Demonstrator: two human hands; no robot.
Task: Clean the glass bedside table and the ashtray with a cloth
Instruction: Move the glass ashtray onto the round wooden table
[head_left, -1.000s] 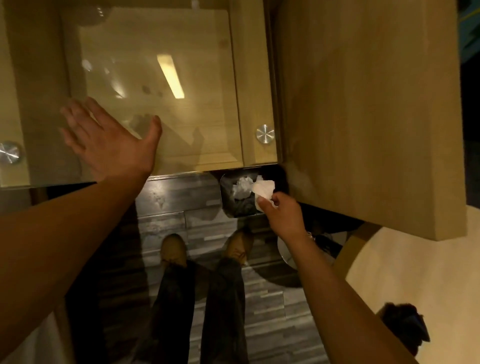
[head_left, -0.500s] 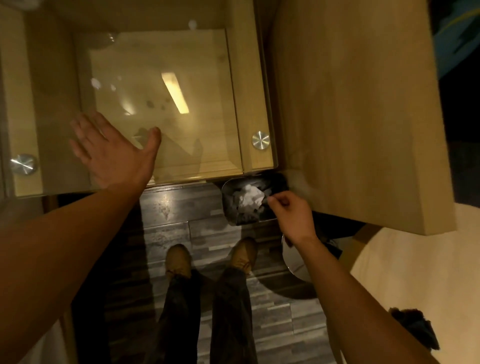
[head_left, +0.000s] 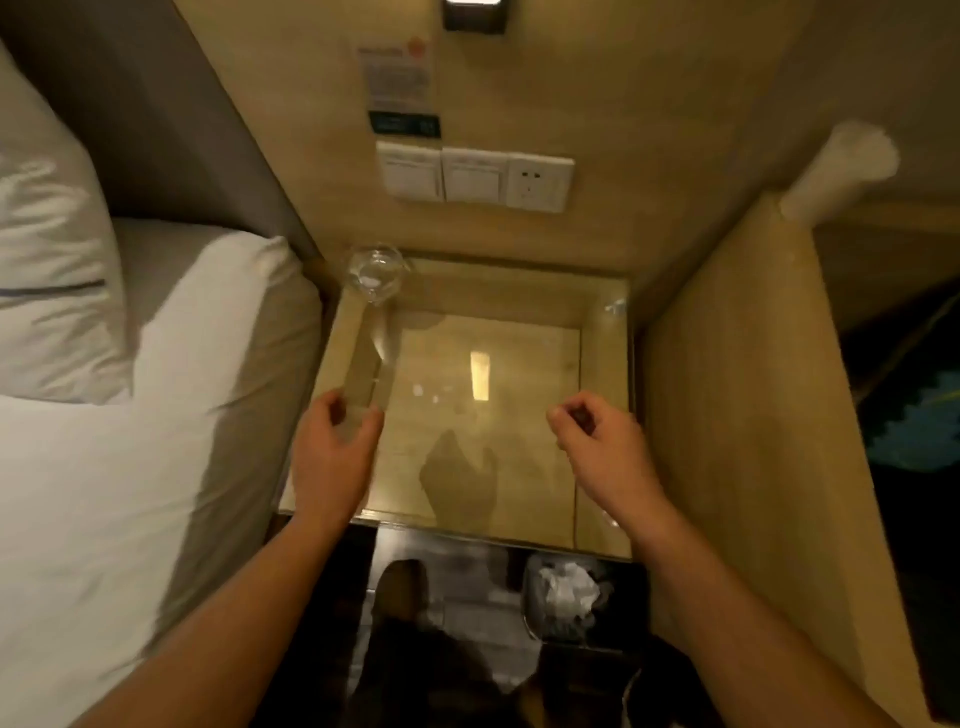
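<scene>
Looking down from the head camera, I saw a glass bedside table (head_left: 524, 415) set in a wooden alcove, with a bed (head_left: 130, 415) to its left and a wooden side panel (head_left: 727, 415) to its right. Both of my bare hands hovered over the glass top. My left hand (head_left: 332, 452) was near the table's left edge, fingers (head_left: 332, 410) curled loosely with nothing that I could make out between them. My right hand (head_left: 597, 441) was over the right part of the glass, fingers bent in toward the thumb, also without a visible object. A clear glass ashtray (head_left: 376, 273) sat at the table's far left corner, well beyond my left fingertips. Below the table's near edge, a small bin (head_left: 566, 597) on the floor held crumpled white tissue (head_left: 569, 590).
</scene>
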